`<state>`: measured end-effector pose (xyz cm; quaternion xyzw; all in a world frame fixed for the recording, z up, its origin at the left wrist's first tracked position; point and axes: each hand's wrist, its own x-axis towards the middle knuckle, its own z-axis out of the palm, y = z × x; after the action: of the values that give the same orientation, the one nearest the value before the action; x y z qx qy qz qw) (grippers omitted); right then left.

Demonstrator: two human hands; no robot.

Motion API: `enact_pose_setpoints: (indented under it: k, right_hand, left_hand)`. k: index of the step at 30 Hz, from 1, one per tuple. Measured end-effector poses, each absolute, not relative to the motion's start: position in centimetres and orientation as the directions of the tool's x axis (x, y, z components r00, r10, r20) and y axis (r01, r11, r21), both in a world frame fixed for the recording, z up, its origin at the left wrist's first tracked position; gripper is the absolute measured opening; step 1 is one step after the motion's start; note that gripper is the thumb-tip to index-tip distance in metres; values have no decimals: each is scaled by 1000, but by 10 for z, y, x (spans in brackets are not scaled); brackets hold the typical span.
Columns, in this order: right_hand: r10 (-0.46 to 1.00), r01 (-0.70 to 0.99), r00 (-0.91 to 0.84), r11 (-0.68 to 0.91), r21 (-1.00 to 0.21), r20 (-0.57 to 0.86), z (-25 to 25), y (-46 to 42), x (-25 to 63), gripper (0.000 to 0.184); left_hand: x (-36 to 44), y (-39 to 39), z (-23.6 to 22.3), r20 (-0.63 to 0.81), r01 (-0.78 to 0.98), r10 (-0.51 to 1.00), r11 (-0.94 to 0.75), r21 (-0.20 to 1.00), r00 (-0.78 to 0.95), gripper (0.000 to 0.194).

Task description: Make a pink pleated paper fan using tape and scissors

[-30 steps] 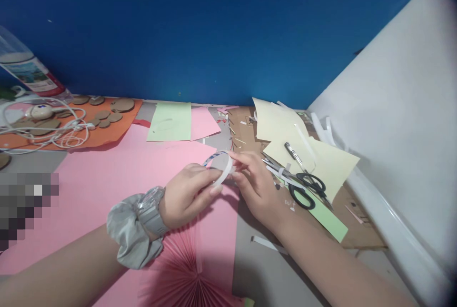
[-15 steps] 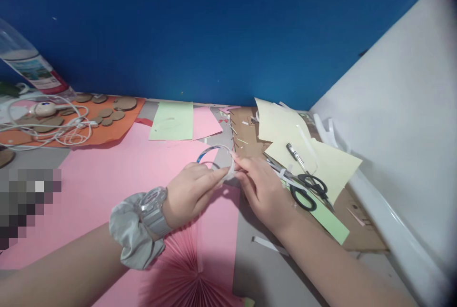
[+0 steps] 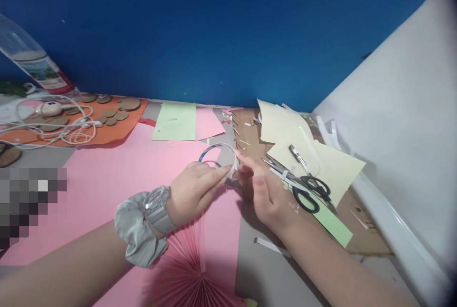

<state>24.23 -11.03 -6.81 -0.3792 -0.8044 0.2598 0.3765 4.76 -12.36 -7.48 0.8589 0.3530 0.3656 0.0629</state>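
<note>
A thin roll of tape (image 3: 207,151), pale outside with blue print inside, stands tilted over the pink paper's edge. My left hand (image 3: 194,183), with a grey watch and a scrunchie on its wrist, is closed on the near side of the roll. My right hand (image 3: 267,190) is at the roll's right side, its index finger stretched to the rim and its thumb apart. Its other fingers are partly hidden. Below my left hand lies a pleated pink paper fan (image 3: 193,273) on a large pink sheet (image 3: 117,164).
Black-handled scissors (image 3: 307,200) and a pen (image 3: 298,156) lie right, by cream paper (image 3: 339,164) and a green strip (image 3: 333,226). Left are a tilted bottle (image 3: 46,76), white cable (image 3: 85,128) and cardboard discs (image 3: 128,103). Blue (image 3: 214,35) and white walls (image 3: 403,88) border the table.
My right thumb has lifted away from the roll, and the right fingers have opened out. My left hand keeps its hold on the tape. The view has shifted slightly.
</note>
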Motion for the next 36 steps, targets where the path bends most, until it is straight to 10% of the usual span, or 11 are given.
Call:
enact_pose_setpoints:
  k: [6,23,32,36]
  right_hand:
    - [840,159,-335,496,-853,426,-73,-107,240,32]
    - [875,450,-368,464,-763,315,-64,-107,240,24]
    - [926,63,-53,377,-924,374,-69,-99,236,30]
    - [932,72,-89,359,-931,352,-72,-97,236,26]
  left_hand:
    - [46,-126,-69,534,637,636,-739,217,557,35]
    - [47,-126,-66,477,682,642,-722,114,600,37]
    - [46,-125,-65,508,556,787,-612,563,351,26]
    - [44,-124,-69,376,91,925,-379,921,55,19]
